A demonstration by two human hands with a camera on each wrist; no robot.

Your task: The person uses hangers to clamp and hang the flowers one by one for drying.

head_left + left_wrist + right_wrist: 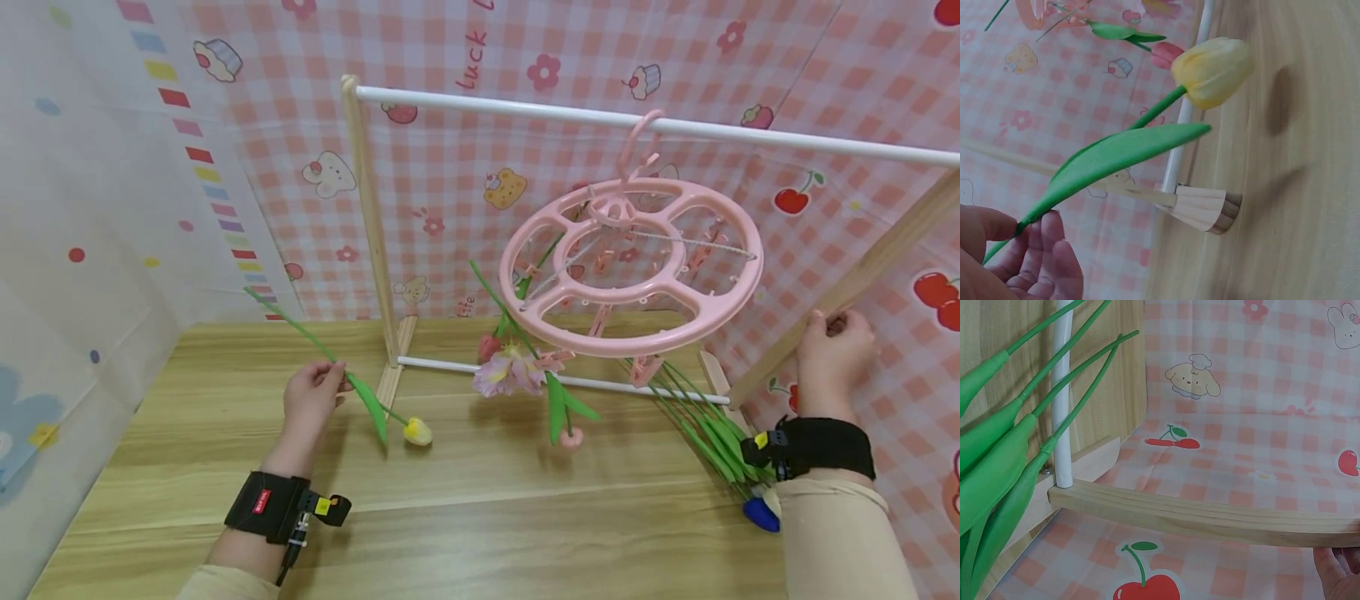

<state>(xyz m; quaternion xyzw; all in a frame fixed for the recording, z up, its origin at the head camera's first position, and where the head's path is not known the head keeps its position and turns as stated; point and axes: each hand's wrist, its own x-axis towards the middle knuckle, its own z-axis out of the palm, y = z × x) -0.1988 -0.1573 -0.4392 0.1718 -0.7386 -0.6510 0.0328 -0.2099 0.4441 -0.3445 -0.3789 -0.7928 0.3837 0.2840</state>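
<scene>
My left hand pinches the green stem of a yellow tulip between thumb and fingers. Its bloom points away from the hand, past a long green leaf. On the right, my right hand grips the wooden side post of a drying rack; only part of that hand shows at the right wrist view's edge. A pink round clip hanger hangs from the rack's white top bar. A lilac flower and pink tulips hang from its clips.
Several green-stemmed flowers, one with a blue bloom, lie on the wooden table beside the right forearm. A white lower bar joins the rack's feet. Patterned cloth covers the walls behind.
</scene>
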